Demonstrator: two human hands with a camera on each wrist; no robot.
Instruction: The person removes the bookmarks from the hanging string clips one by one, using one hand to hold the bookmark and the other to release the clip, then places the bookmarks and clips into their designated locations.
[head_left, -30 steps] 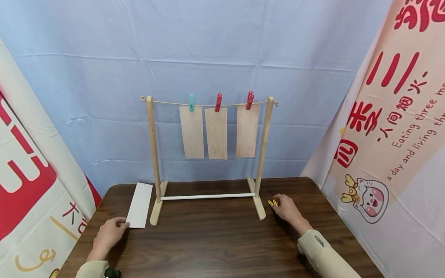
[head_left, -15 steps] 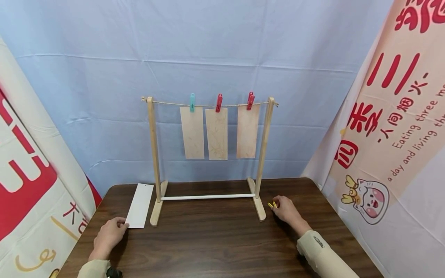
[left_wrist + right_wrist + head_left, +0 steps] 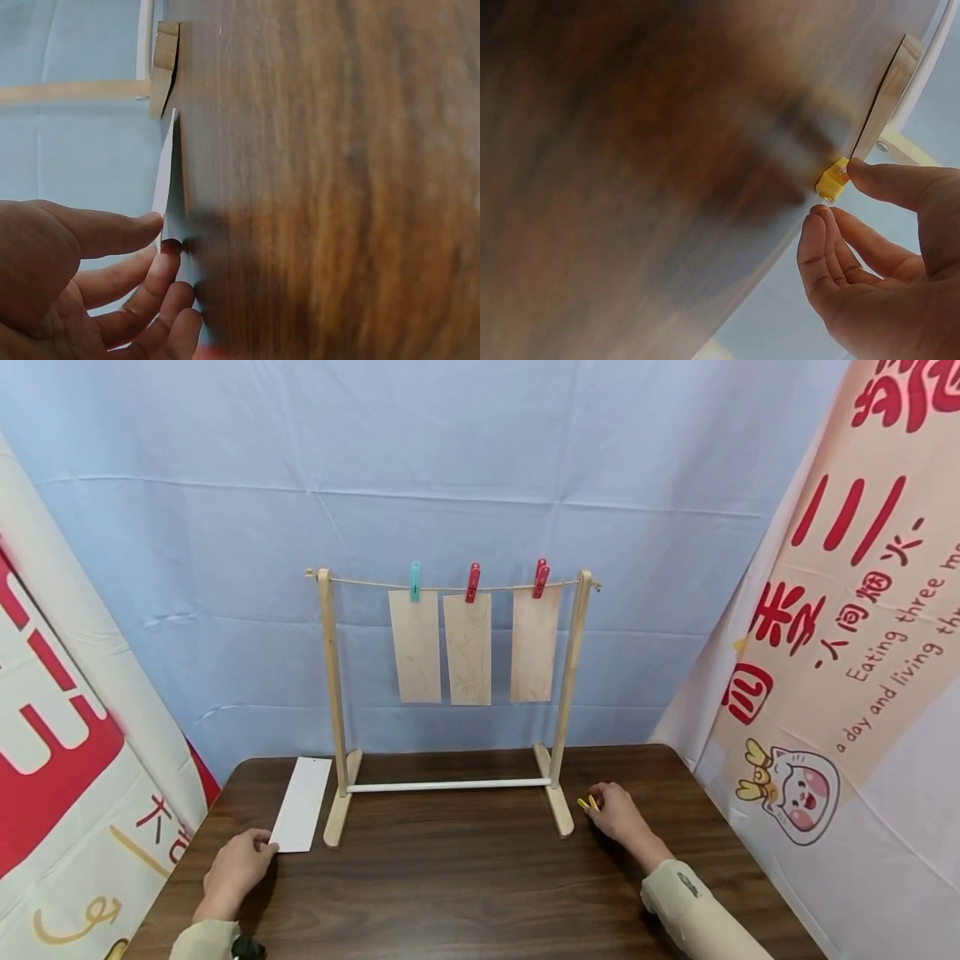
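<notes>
My left hand [image 3: 238, 864] pinches the near left corner of a white paper strip [image 3: 302, 806] between thumb and fingers. In the left wrist view the strip [image 3: 166, 176] is seen nearly edge-on, slanting close over the table. At the right, my right hand [image 3: 620, 817] holds a small yellow clothespin [image 3: 587, 802] near the table top, just right of the rack's foot. The right wrist view has the thumb against one side of the clothespin [image 3: 832, 180], with the fingertips at its other side.
A wooden rack [image 3: 332, 693] stands mid-table with a string [image 3: 367, 582] across its top. Three printed strips hang there, one on a teal clothespin [image 3: 416, 582], the others on red clothespins [image 3: 472, 582]. A white bar [image 3: 450, 785] joins the rack's feet. Cloth hangs behind and beside the table.
Both hands stay almost still on the white strip and the yellow clothespin. The whole head view shifts only very slightly.
</notes>
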